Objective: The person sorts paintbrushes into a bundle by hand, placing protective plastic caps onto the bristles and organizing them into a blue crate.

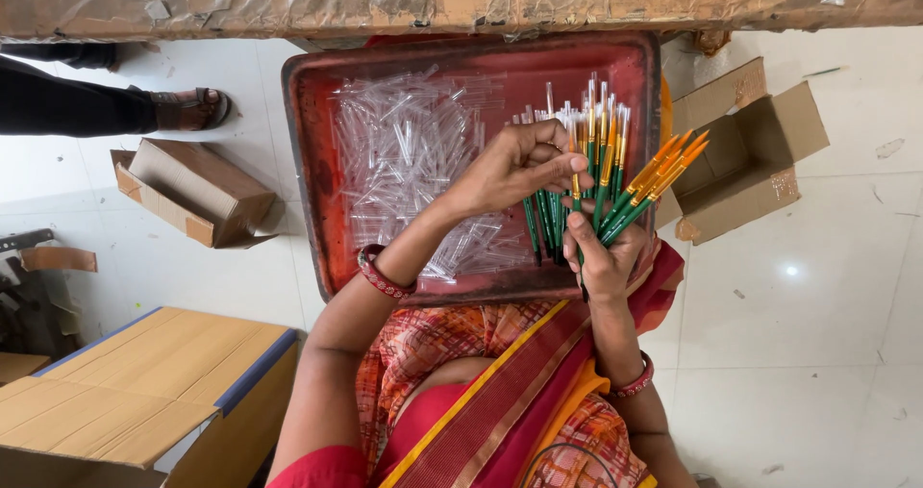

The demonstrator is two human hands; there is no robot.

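Keep the right hand (604, 257) clamped on the fanned bunch of green-handled paintbrushes (601, 175) above the red tray (308, 161), left hand (514, 166) pinching one brush steady, clear plastic tip caps (409, 151) heaped just beside.

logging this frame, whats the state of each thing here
right hand: gripping a fanned bunch of green brushes
left hand: pinching the tip of one brush
green brushes: upright, some tips capped
clear caps: loose heap in the tray
red tray: on the lap
small box: open, flaps out
brown box: tipped on the floor
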